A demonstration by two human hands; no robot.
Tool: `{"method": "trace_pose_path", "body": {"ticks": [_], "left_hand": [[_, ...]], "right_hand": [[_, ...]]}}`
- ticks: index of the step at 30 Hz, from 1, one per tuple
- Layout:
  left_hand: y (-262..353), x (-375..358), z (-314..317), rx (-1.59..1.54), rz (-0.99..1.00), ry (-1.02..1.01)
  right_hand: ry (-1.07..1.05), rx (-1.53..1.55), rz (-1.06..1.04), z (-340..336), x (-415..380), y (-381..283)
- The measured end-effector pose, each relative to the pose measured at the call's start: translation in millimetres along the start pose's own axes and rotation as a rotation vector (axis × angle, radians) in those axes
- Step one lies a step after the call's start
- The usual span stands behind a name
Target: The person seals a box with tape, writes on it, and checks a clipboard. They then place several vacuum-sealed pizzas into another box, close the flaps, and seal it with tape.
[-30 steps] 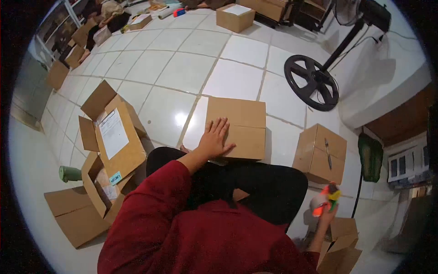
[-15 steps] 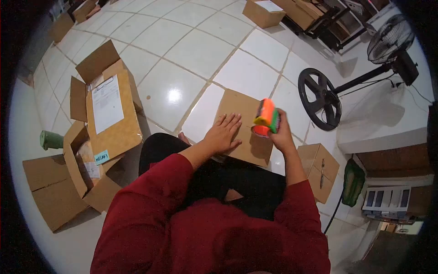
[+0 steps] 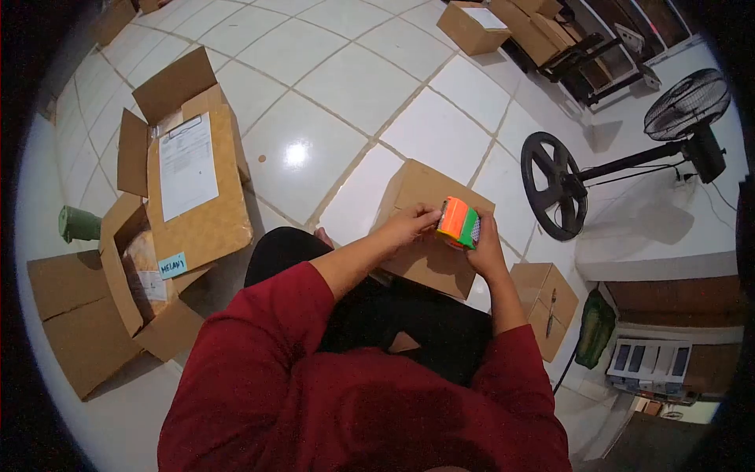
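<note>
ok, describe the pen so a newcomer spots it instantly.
Find the black fan. Below it in the picture sits a small carton, with the pen on top. It's slim, unlike the chunky orange-and-green item being held.

Your left hand (image 3: 409, 226), earlier spread flat on the closed brown cardboard box (image 3: 432, 266), now has its fingers bent at the near side of the orange, green and yellow tape dispenser (image 3: 458, 223). Your right hand (image 3: 489, 245) has brought that dispenser from well apart to right beside your left fingertips. The open brown carton once near your right fingers has left view.
</note>
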State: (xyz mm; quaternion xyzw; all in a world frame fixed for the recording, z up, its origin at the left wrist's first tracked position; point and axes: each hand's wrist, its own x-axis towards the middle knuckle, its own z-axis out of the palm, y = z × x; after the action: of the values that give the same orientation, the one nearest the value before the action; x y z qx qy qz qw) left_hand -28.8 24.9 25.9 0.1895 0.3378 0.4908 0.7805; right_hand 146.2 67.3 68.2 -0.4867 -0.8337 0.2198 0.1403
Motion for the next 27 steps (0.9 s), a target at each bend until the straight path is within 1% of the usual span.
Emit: {"method": "trace_pose_path", "body": {"ticks": [2, 4, 6, 8, 9, 11, 12, 14, 15, 16, 17, 18, 20, 22, 23, 24, 25, 26, 27], "left_hand": [[1, -1, 1, 0.178, 0.036, 0.044], [1, 2, -2, 0.176, 0.032, 0.040], [0, 4, -8, 0.175, 0.029, 0.038], [-4, 8, -17, -0.127, 0.031, -0.102], [1, 4, -12, -0.130, 0.029, -0.102], [14, -8, 0, -0.096, -0.036, 0.049], [13, -5, -2, -0.095, -0.037, 0.050], [10, 1, -10, 0.306, 0.090, 0.132], [13, 1, -12, 0.307, 0.090, 0.132], [15, 1, -14, 0.455, 0.120, 0.242], [17, -2, -17, 0.605, 0.143, 0.353], [18, -4, -22, 0.612, 0.133, 0.350], [28, -8, -35, 0.353, 0.239, 0.519], [29, -1, -50, 0.376, 0.242, 0.521], [24, 3, -56, 0.398, 0.256, 0.564], [17, 2, -59, 0.421, 0.259, 0.608], [12, 9, -65, 0.419, 0.307, 0.658], [10, 15, -72, 0.422, 0.313, 0.653], [8, 16, -76, 0.506, 0.302, 0.740]], "right_hand": [[-0.001, 0.015, 0.003, 1, -2, -1], [0.050, -0.007, -0.037, 3, -2, 0], [0.028, 0.023, -0.016, 2, -3, 0], [0.006, 0.053, 0.002, 3, -4, 1], [0.027, 0.053, -0.022, 5, -5, 2], [0.047, 0.055, -0.045, 6, -7, 3], [0.042, 0.045, -0.069, 6, -6, 2], [0.035, 0.035, -0.092, 6, -4, -3], [-0.005, -0.073, -0.112, 2, -2, -11], [-0.045, -0.181, -0.130, -1, 0, -19], [-0.046, -0.173, -0.125, -5, 1, -24], [-0.069, -0.212, -0.109, -8, 2, -29], [-0.086, -0.249, -0.091, -11, 0, -32], [-0.072, -0.326, -0.127, -15, 1, -34], [-0.121, -0.383, -0.094, -13, 3, -36], [-0.134, -0.377, -0.083, -10, 2, -41], [-0.124, -0.409, -0.102, -8, 6, -46], [-0.107, -0.443, -0.127, -7, 13, -50], [-0.110, -0.473, -0.142, -2, 16, -52]]}}
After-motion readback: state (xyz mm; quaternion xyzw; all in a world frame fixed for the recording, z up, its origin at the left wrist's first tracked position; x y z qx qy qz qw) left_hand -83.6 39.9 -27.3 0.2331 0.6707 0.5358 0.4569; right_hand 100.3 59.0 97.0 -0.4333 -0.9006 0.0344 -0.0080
